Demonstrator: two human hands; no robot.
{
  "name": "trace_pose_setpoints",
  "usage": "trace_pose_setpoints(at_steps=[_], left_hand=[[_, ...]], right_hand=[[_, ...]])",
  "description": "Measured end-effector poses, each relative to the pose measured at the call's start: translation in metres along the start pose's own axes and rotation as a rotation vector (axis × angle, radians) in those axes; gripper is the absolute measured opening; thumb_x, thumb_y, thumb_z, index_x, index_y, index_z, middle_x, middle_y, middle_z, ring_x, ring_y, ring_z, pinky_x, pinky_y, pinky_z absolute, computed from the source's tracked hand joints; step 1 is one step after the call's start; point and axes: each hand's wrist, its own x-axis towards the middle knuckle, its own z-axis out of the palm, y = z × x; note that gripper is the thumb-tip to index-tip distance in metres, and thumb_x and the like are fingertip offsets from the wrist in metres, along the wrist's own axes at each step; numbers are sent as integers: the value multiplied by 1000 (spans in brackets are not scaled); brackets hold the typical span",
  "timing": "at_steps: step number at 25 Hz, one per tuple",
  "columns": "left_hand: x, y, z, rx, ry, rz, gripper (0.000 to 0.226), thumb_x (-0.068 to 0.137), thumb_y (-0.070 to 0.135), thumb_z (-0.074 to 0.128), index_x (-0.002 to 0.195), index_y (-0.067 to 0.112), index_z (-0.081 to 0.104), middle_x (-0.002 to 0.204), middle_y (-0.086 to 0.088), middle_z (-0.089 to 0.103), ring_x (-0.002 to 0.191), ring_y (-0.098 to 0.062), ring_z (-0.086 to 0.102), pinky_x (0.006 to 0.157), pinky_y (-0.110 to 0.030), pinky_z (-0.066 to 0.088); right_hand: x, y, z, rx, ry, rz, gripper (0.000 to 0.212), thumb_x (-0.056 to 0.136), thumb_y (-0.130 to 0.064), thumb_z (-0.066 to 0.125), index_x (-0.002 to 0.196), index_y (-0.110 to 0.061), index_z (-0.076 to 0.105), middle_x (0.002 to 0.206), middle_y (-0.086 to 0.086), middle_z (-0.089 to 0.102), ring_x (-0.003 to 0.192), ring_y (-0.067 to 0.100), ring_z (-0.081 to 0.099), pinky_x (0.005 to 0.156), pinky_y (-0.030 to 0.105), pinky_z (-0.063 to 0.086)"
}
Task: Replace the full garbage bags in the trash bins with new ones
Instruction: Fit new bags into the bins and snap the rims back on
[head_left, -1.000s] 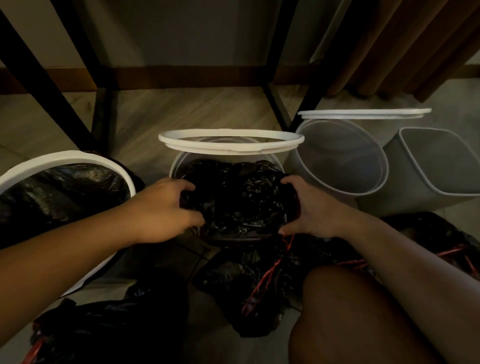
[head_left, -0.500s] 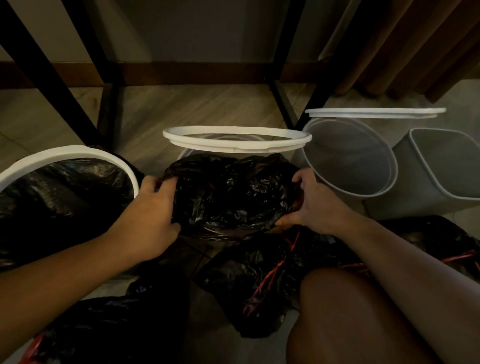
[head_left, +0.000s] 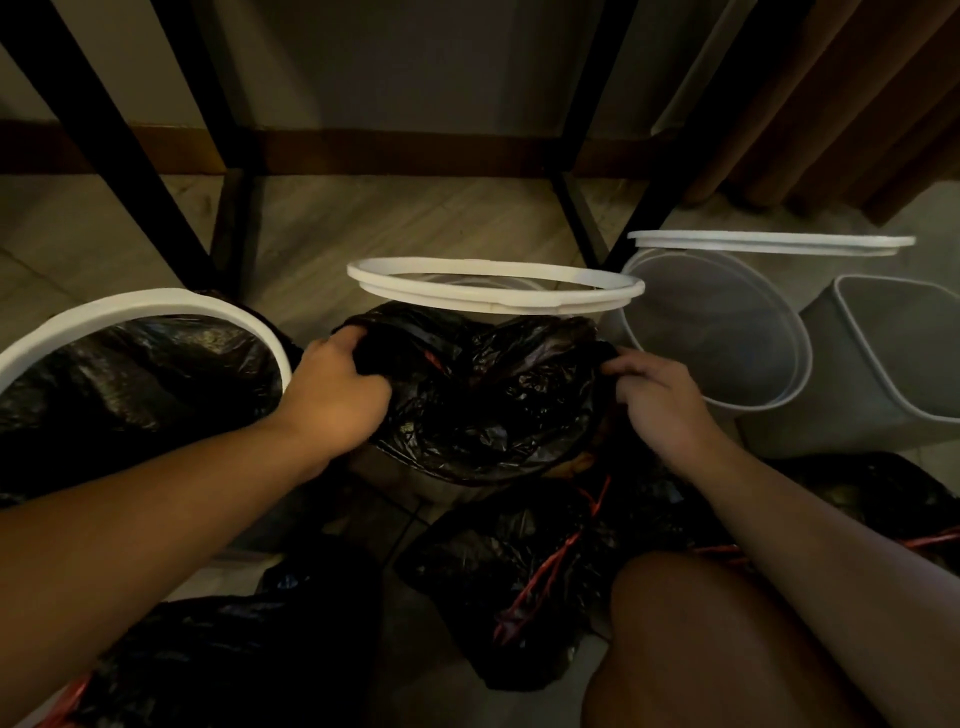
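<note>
A black garbage bag (head_left: 483, 395) fills the mouth of the middle round bin, whose white ring lid (head_left: 493, 288) stands tipped up behind it. My left hand (head_left: 337, 395) grips the bag's left edge. My right hand (head_left: 654, 400) grips its right edge. The bin's body is almost wholly hidden by the bag. On the left stands another bin with a white rim (head_left: 140, 322) and a black bag inside.
An empty round bin (head_left: 727, 332) with its ring lid (head_left: 769, 242) raised and an empty square grey bin (head_left: 893, 364) stand at the right. Tied black bags with red strings (head_left: 519, 577) lie on the floor near my knee (head_left: 727, 649). Black table legs (head_left: 119, 150) rise behind.
Both hands have spread apart to the bag's left and right edges, and the bag has risen and widened over the bin's mouth.
</note>
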Motion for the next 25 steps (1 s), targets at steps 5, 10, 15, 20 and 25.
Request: trace_pose_setpoints(at_steps=[5, 10, 15, 20, 25], left_hand=[[21, 13, 3, -258, 54, -62, 42, 74, 27, 62, 114, 32, 74, 93, 2, 79, 87, -19, 76, 84, -43, 64], [33, 9, 0, -107, 99, 0, 21, 91, 37, 58, 104, 39, 74, 96, 8, 76, 90, -17, 72, 85, -40, 61], [33, 16, -12, 40, 27, 80, 34, 82, 39, 45, 99, 28, 72, 114, -6, 74, 110, -28, 68, 99, -47, 54], [59, 25, -7, 150, -17, 41, 36, 105, 22, 46, 118, -5, 66, 129, -30, 65, 122, -45, 61, 105, -53, 49], [56, 21, -6, -280, -204, -105, 34, 107, 27, 46, 112, 11, 75, 110, -19, 75, 102, -33, 71, 80, -38, 60]], right_hand=[[2, -17, 21, 250, 23, 17, 32, 77, -37, 73, 107, -41, 79, 109, -6, 78, 106, 18, 74, 101, 46, 58], [5, -26, 23, 374, 6, 18, 26, 90, -24, 71, 114, -27, 81, 118, 1, 78, 114, 18, 73, 104, 41, 55], [4, -34, 12, 234, -32, 36, 11, 88, -37, 71, 87, -36, 82, 93, -7, 80, 98, 20, 76, 72, 30, 58], [18, -48, 19, 73, 15, 23, 14, 85, -33, 76, 99, -32, 80, 100, -7, 80, 100, 16, 74, 94, 46, 60], [27, -57, 29, 54, -55, 23, 48, 95, -44, 69, 138, -23, 65, 133, 2, 69, 123, 22, 64, 111, 50, 49]])
